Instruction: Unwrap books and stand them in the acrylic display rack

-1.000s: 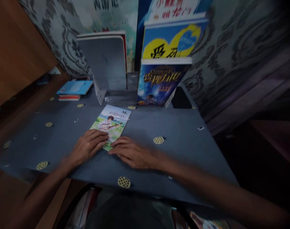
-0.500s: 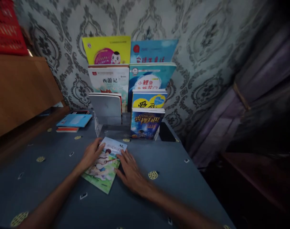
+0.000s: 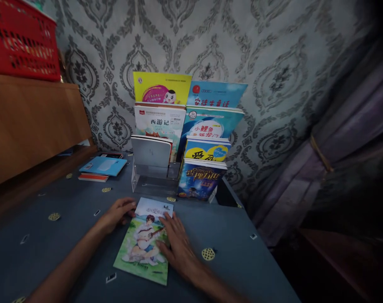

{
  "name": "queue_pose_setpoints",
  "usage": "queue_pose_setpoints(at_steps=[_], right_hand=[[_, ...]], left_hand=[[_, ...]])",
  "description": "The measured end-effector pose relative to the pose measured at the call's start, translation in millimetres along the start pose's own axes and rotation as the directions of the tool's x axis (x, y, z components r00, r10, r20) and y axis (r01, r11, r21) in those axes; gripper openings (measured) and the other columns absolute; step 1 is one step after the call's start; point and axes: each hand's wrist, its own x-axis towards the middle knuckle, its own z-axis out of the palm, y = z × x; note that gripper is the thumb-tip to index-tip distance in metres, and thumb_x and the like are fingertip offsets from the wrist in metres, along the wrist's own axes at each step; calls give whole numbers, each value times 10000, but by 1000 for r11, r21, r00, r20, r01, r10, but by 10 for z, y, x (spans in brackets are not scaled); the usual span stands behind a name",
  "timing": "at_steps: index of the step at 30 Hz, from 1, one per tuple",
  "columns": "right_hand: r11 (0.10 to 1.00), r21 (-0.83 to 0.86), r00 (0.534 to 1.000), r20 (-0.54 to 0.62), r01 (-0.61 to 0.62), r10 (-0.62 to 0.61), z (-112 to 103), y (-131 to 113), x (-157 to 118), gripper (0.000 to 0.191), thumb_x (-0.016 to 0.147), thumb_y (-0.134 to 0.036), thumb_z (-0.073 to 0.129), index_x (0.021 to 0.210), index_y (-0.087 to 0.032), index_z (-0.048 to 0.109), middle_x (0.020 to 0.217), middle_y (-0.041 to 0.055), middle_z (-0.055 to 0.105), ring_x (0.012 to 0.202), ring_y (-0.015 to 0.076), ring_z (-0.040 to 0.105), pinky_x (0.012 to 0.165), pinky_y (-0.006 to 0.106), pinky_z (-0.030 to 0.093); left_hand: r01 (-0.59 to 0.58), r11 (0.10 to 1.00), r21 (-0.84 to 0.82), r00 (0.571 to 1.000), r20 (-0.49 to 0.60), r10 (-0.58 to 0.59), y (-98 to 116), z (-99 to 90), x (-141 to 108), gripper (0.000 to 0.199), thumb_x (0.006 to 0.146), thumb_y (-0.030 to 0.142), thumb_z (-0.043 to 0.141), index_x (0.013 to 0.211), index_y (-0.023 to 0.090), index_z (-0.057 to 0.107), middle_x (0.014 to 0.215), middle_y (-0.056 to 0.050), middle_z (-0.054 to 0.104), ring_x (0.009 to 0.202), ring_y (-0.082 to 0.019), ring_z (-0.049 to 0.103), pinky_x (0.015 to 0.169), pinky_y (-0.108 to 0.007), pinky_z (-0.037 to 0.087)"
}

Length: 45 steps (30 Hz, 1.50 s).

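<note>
Head view: a thin paperback (image 3: 142, 244) lies flat on the dark blue tablecloth (image 3: 241, 269), slightly turned, its cover up and showing a seated figure with a guitar on green grass. The left hand (image 3: 115, 214) is at the book's upper left edge, fingers loosely bent with the tips at or just beside the cover; whether it pinches the edge I cannot tell. The right hand (image 3: 177, 242) is spread, thumb well apart from the fingers, and rests over the right edge of the cover without closing round it. Just beyond the book stands a clear rack (image 3: 153, 186) with books in rising tiers: a grey-backed volume (image 3: 151, 152) at front left, a dark blue book (image 3: 200, 182) with gold lettering at front right, and a yellow book (image 3: 162, 84) at upper left. Off to the left, a small stack (image 3: 104, 166) topped in light blue lies near a wooden cabinet (image 3: 36, 122), which bears a red basket (image 3: 24, 48). Patterned wallpaper (image 3: 166, 46) covers the wall behind, and a purplish curtain (image 3: 279, 176) hangs gathered at right.
</note>
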Motion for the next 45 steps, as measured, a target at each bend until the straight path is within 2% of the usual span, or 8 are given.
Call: queue_pose_setpoints(at_steps=[13, 21, 27, 31, 34, 38, 41, 45], right_hand=[[1000, 18, 999, 27, 20, -20, 4, 30, -19, 674, 968, -447, 587, 1572, -254, 358, 1679, 124, 243, 1559, 378, 114, 1222, 638, 265], [1000, 22, 999, 48, -19, 18, -31, 14, -10, 683, 961, -520, 572, 1560, -250, 387, 1688, 128, 217, 1556, 404, 65, 1218, 655, 246], [995, 97, 998, 71, -5, -2, -36, 10, -10, 673, 973, -543, 532, 1553, -234, 387, 1692, 150, 196, 1564, 382, 100, 1231, 628, 229], [977, 211, 997, -49, -44, 55, 5, 27, -8, 685, 959, -488, 567, 1555, -229, 351, 1700, 152, 166, 1563, 341, 179, 1225, 552, 309], [914, 388, 972, -142, -117, 185, -32, 9, 40, 770, 917, -482, 621, 1565, -226, 293, 1655, 168, 294, 1519, 324, 322, 1184, 517, 393], [648, 747, 984, 48, -150, 173, -190, -70, 173, 615, 900, -582, 612, 1387, -220, 508, 1248, 133, 704, 1062, 261, 718, 850, 396, 613], [496, 842, 977, 168, -211, 131, -320, -136, 308, 499, 866, -624, 641, 1126, -198, 630, 939, 69, 752, 652, 152, 677, 475, 218, 499], [453, 877, 984, 104, -159, 145, -484, -240, 534, 473, 825, -599, 697, 1064, -196, 637, 868, 36, 719, 619, 134, 632, 445, 195, 474]], left_hand=[[89, 993, 73, 994, 50, -92, 155, 31, 30, 601, 445, 598, 812, 805, 140, 665, 716, 4, 600, 478, -80, 524, 407, -193, 133], [29, 995, 93, 999, 16, -30, 153, 57, -47, 623, 448, 615, 824, 849, 154, 707, 803, -69, 692, 734, -177, 616, 457, -194, 331], [42, 999, -13, 960, 276, -36, 91, 131, -132, 648, 520, 579, 864, 965, 149, 672, 670, -4, 654, 490, -97, 522, 377, -187, 285], [32, 998, -60, 910, 415, -4, 74, 137, -197, 650, 567, 607, 870, 968, 135, 672, 679, -15, 666, 440, -76, 482, 359, -198, 301], [34, 995, -94, 911, 413, 8, 107, 70, -226, 657, 561, 608, 883, 969, 133, 683, 691, -24, 669, 457, -82, 497, 377, -202, 320], [-2, 994, -107, 921, 388, 44, 185, -39, -245, 671, 572, 589, 884, 1034, 139, 698, 723, -36, 679, 480, -96, 507, 395, -216, 319], [-32, 996, -87, 928, 367, 62, 301, -111, -225, 658, 561, 595, 883, 1002, 143, 700, 697, -30, 660, 472, -98, 487, 402, -230, 323], [-135, 990, -27, 932, 337, 136, 576, -202, -131, 606, 552, 614, 872, 907, 152, 703, 669, -27, 635, 503, -116, 485, 425, -244, 341]])
